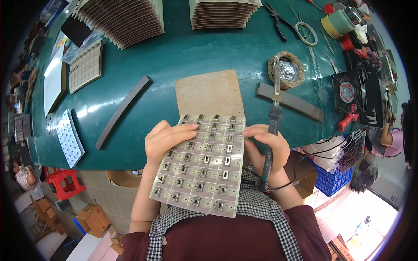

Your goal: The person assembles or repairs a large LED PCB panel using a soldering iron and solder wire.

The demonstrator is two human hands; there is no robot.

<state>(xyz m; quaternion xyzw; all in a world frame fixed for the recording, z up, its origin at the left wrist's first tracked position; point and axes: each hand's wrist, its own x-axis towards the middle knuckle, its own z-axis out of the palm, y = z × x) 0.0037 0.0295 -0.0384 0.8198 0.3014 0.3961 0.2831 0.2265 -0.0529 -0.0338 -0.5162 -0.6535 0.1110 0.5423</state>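
We judge the pale, thin rectangular circuit panel (201, 163), gridded with small black slide switches, light, stiff and best held by its edges. Our left hand (164, 141) is closed on its left edge; our right hand (265, 145), at its right edge, grips a black-handled soldering iron (272, 130). The panel overlaps the brown board's (210, 92) near edge.

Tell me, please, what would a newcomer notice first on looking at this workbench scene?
First, the pale circuit panel studded with small switches, held at centre over the near edge of the green table by the left hand and right hand. The right hand also grips a soldering iron, its tip pointing toward a round nest of solder dross. Stacks of ribbed brown panels line the far edge.
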